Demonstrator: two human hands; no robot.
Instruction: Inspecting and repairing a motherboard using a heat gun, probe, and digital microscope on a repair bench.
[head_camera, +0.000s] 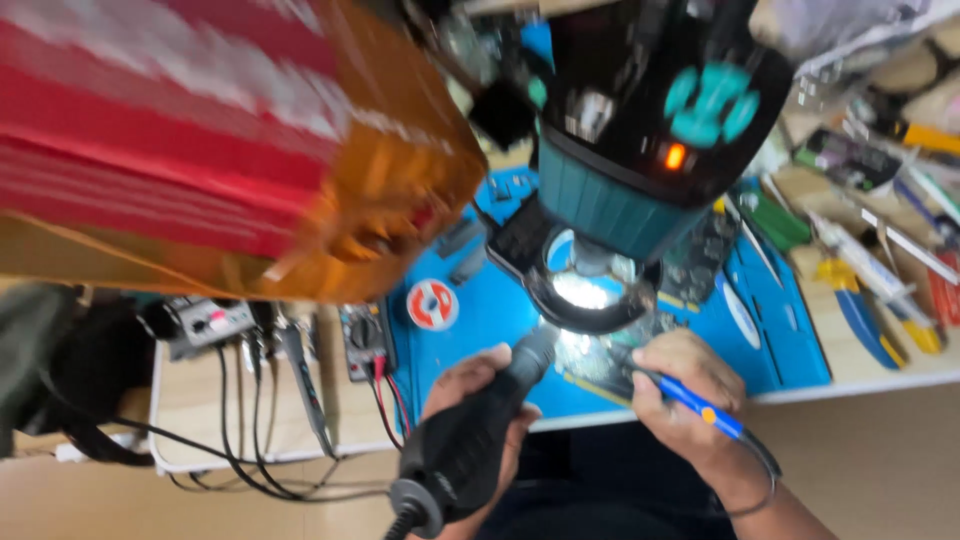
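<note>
A circuit board lies on the blue work mat, lit under the microscope's ring light. The left hand is wrapped tight around a black hot-air handpiece, its nozzle aimed at the board. The right hand is closed around a blue-handled soldering iron, tip toward the board. A solder reel sits on the mat's left part; a multimeter lies just beyond the mat's left edge.
</note>
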